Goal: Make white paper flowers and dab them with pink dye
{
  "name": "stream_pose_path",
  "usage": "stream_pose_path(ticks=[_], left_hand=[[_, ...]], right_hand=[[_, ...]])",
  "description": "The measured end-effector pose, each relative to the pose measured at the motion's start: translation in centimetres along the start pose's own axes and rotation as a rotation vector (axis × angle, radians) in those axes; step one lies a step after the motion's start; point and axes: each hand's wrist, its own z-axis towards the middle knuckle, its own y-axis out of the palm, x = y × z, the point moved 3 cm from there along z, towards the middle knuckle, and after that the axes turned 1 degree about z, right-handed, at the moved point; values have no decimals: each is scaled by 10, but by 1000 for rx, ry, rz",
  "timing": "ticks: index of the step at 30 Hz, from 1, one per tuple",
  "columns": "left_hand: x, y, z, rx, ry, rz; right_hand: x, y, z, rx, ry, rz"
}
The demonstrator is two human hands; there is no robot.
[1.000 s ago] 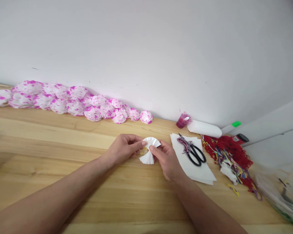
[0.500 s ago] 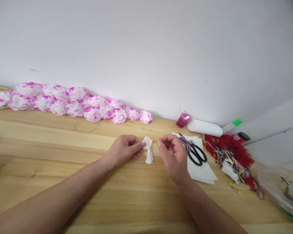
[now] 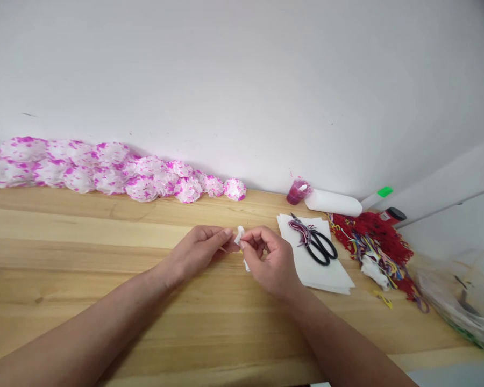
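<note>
A small folded white paper bundle (image 3: 239, 236), tied at its middle, sits between both my hands above the wooden table (image 3: 105, 242). My left hand (image 3: 199, 248) pinches it from the left with thumb and fingers closed. My right hand (image 3: 269, 260) pinches its top from the right, and covers most of the bundle; only its upper tip and a bit of the lower end show.
A row of pink-and-white paper flowers (image 3: 105, 172) lines the wall at the back left. Right of my hands lie white paper sheets (image 3: 326, 271) with black scissors (image 3: 320, 246) and threads on top, a pink cup (image 3: 297, 192), a white bottle (image 3: 334, 203), red tangled string (image 3: 371, 239) and a plastic bag (image 3: 460, 301).
The fanned-out white paper has closed into a narrow bundle. My right hand let go and drew back, then returned and now pinches the bundle's top. The view shifted slightly.
</note>
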Motion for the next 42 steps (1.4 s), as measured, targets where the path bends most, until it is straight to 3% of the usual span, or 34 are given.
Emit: stream_pose_path(ticks=[4, 17, 35, 42], left_hand=[[1, 1, -1, -121, -64, 9], [19, 2, -8, -126, -61, 162], [12, 0, -8, -90, -45, 184], [12, 2, -9, -117, 11, 174]], right_hand=[[2, 0, 1, 18, 16, 15], [7, 3, 1, -3, 61, 41], [6, 5, -1, -29, 28, 125], [7, 3, 0, -2, 24, 61]])
